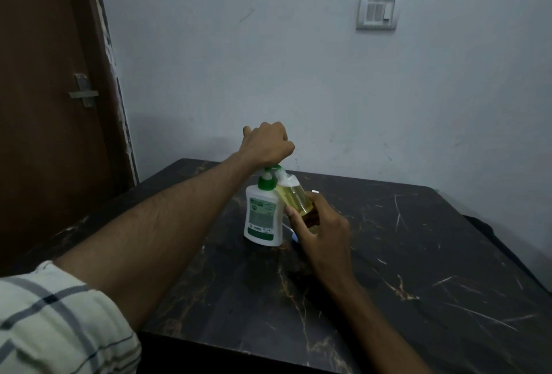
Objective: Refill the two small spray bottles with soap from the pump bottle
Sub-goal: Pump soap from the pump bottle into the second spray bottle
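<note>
A white pump bottle [263,218] with a green pump head stands upright on the dark marble table [418,269]. My left hand [267,142] is curled into a fist over the pump head and covers most of it. My right hand [318,224] grips a small clear spray bottle [294,194] holding yellowish liquid. That bottle is tilted, its open neck up against the pump's spout. A small white and blue object [291,232], partly hidden, lies on the table behind my right hand. A second spray bottle is not clearly visible.
The table stands against a pale wall with a switch plate [378,12]. A brown door [53,90] with a metal latch is at the left. A dark object [490,230] sits past the table's right edge.
</note>
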The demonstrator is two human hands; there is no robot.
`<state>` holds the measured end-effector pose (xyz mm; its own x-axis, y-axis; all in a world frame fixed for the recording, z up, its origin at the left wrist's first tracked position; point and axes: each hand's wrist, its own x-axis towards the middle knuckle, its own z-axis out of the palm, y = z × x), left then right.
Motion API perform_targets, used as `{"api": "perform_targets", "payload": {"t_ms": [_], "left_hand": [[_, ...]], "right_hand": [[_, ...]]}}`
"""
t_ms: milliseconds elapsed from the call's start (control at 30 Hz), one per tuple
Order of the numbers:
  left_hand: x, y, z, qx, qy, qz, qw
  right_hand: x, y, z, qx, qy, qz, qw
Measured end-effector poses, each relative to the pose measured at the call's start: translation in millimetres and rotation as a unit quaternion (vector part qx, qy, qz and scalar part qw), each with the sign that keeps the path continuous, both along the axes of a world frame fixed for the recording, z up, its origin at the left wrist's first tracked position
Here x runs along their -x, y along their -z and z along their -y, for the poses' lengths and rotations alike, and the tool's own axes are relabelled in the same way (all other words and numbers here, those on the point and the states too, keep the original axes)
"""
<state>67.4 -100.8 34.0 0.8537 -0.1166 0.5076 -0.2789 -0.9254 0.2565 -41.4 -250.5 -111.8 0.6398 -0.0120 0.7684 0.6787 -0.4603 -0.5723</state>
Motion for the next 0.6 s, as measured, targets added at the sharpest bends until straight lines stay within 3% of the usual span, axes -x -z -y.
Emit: {"api": "perform_targets", "payload": {"t_ms": [600], "left_hand": [[2.5, 1.3, 0.4, 0.004, 0.008, 0.0, 1.0]], "right_hand": [[0.4, 1.0, -0.9, 0.0, -0.005, -0.001, 1.0]]}}
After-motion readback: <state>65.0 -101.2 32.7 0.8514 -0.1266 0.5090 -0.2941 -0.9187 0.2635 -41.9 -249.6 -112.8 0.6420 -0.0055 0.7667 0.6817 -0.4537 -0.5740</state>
